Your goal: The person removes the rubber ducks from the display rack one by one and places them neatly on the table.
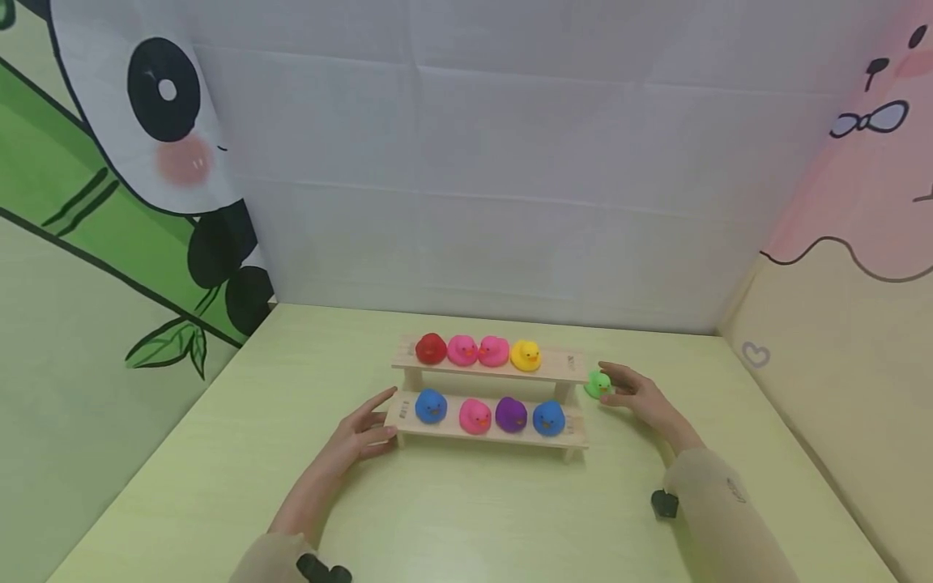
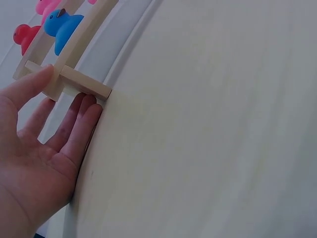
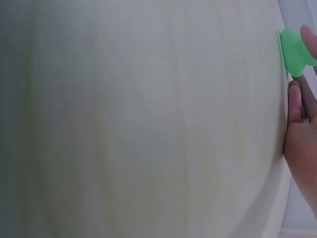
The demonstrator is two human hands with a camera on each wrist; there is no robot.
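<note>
A two-tier wooden rack (image 1: 452, 431) stands on the table, with small rubber ducks on both tiers. On the upper tier sit a red duck (image 1: 431, 348), two pink ducks and a yellow duck (image 1: 526, 355). Below them are a blue duck (image 1: 431, 406), a pink duck (image 1: 475, 416), a purple duck (image 1: 511, 414) and another blue duck (image 1: 549, 418). My left hand (image 1: 362, 433) touches the rack's left end with spread, mostly straight fingers. Right of the rack, my right hand (image 1: 641, 399) pinches a green duck (image 1: 599, 385) between thumb and fingers, low at the tabletop.
The pale table (image 1: 466, 518) runs back to a white sheet (image 1: 466, 178). A panel with a panda picture (image 1: 160, 121) borders the left side, and a pink and cream panel (image 1: 860, 348) borders the right.
</note>
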